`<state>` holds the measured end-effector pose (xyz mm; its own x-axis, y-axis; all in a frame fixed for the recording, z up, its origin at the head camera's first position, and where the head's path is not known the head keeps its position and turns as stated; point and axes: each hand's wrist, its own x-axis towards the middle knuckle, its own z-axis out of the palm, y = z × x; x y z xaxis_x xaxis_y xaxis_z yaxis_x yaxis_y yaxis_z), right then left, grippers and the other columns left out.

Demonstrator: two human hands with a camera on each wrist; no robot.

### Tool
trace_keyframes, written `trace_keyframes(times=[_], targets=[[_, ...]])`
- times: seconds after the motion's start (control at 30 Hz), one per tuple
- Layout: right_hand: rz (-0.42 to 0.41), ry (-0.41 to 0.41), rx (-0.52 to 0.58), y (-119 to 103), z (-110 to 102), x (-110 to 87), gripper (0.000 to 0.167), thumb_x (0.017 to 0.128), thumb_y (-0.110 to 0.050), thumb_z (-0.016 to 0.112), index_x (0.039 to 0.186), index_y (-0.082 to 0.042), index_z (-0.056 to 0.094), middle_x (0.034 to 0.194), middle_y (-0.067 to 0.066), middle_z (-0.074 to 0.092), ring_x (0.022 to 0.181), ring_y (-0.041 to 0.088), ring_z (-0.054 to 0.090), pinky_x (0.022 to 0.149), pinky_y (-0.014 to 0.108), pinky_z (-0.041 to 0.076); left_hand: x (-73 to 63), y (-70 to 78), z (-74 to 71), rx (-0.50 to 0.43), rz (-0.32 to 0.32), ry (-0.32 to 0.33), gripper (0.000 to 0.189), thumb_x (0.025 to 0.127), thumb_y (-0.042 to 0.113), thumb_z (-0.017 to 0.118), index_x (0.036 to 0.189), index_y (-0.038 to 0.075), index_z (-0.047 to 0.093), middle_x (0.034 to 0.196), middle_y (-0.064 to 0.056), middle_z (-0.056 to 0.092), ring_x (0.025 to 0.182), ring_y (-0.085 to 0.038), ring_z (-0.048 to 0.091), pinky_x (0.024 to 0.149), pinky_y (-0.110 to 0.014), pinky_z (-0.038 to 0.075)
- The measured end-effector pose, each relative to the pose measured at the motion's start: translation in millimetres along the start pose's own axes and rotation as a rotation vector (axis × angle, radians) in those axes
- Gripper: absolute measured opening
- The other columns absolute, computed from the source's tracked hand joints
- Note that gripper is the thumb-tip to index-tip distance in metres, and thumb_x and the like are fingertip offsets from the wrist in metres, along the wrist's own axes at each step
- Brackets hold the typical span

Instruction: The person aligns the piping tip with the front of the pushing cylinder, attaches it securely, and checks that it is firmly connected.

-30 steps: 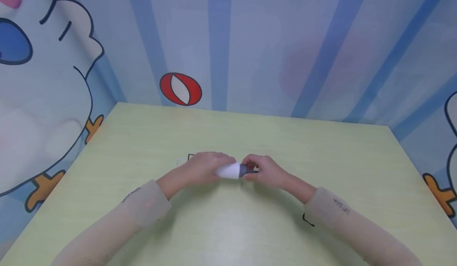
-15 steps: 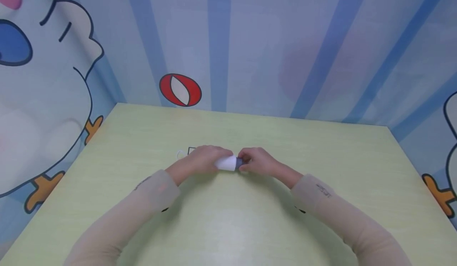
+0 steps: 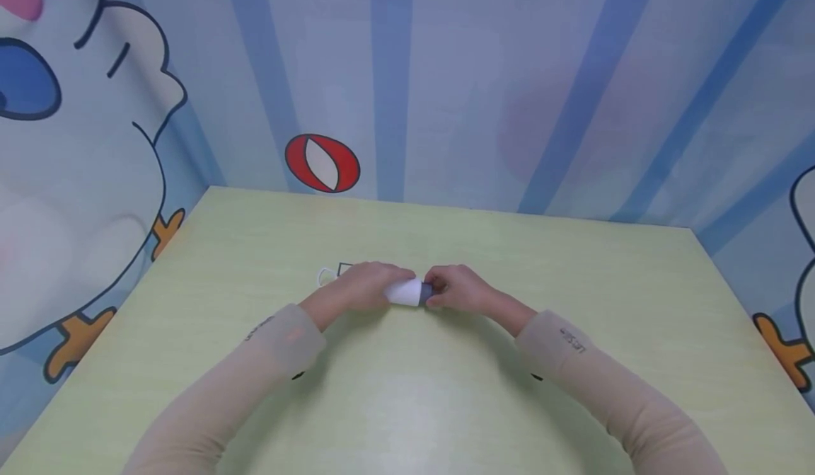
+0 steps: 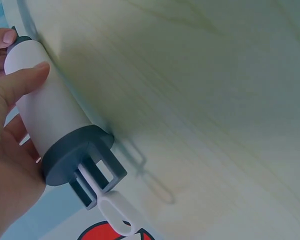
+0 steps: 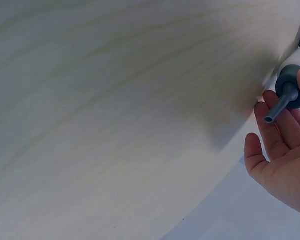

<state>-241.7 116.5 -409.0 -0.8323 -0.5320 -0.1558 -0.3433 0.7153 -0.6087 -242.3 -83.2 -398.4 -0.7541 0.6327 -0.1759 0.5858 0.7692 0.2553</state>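
A piping syringe, with a white barrel [image 3: 404, 292], lies sideways between the two hands, low over the table. My left hand [image 3: 369, 285] grips the barrel, thumb on top in the left wrist view. At that end sit a dark grey collar [image 4: 75, 155] with square finger loops [image 4: 112, 172] and a white plunger ring [image 4: 117, 212]. My right hand [image 3: 461, 287] pinches the grey nozzle cap [image 3: 425, 293] at the other end. In the right wrist view the thin nozzle [image 5: 281, 107] points out past its fingers [image 5: 272, 135]. The syringe's underside is hidden.
The pale yellow-green table [image 3: 407, 376] spreads around both arms. Behind it stands a blue striped wall [image 3: 458, 107] with a red printed ball [image 3: 322, 163]. Cartoon figures are printed on the left and right walls.
Both hands have moved slightly away from me with the syringe. The right hand has shifted onto the grey cap, covering the nozzle in the head view. Over the last half second, little differs.
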Motion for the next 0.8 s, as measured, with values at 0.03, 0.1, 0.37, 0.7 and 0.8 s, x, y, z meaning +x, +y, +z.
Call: trace_keyframes(times=[0.03,0.1,0.37,0.7,0.8], targets=[[-0.002,-0.002,-0.003,0.1,0.1,-0.3,0.033,0.076,-0.014,0.068,0.105,-0.003,0.058,0.100,0.011,0.065,0.091,0.019,0.061,0.075,0.028,0.048,-0.2,0.1,-0.3,0.004,0.000,0.001,0.055,0.077,0.010,0.066,0.127,0.021,0.047,0.124,0.001,0.054,0.109,-0.017,0.052,0.091,-0.037,0.041],[-0.011,-0.005,-0.009,0.3,0.3,-0.7,0.034,0.076,-0.014,0.068,0.106,-0.003,0.058,0.101,0.011,0.065,0.091,0.019,0.060,0.075,0.028,0.048,-0.4,-0.8,0.1,0.018,0.005,0.008,0.055,0.076,0.011,0.066,0.128,0.021,0.047,0.124,0.001,0.054,0.108,-0.018,0.052,0.091,-0.037,0.041],[-0.020,0.006,-0.038,1.7,-1.0,-0.9,0.036,0.075,-0.016,0.069,0.107,-0.002,0.057,0.101,0.011,0.064,0.092,0.019,0.060,0.078,0.031,0.047,-3.3,-8.2,2.9,0.088,0.024,0.077,0.061,0.073,0.020,0.070,0.129,0.020,0.046,0.125,0.000,0.053,0.112,-0.021,0.050,0.089,-0.042,0.038],[-0.014,0.055,0.004,11.9,-29.5,-25.5,0.042,0.082,-0.023,0.062,0.117,-0.003,0.052,0.113,0.013,0.058,0.106,0.027,0.053,0.088,0.043,0.042,-21.7,-15.5,-13.6,-0.013,-0.031,0.134,0.060,0.074,0.029,0.069,0.129,0.021,0.046,0.127,0.000,0.051,0.116,-0.021,0.046,0.095,-0.044,0.033],[-0.007,0.104,0.033,18.9,-46.3,-41.0,0.043,0.083,-0.023,0.060,0.120,-0.002,0.050,0.117,0.016,0.055,0.109,0.030,0.049,0.090,0.047,0.039,-32.6,-26.3,-21.5,-0.107,-0.071,0.157,0.058,0.078,0.029,0.065,0.131,0.019,0.044,0.130,-0.003,0.049,0.119,-0.023,0.044,0.098,-0.046,0.032]])
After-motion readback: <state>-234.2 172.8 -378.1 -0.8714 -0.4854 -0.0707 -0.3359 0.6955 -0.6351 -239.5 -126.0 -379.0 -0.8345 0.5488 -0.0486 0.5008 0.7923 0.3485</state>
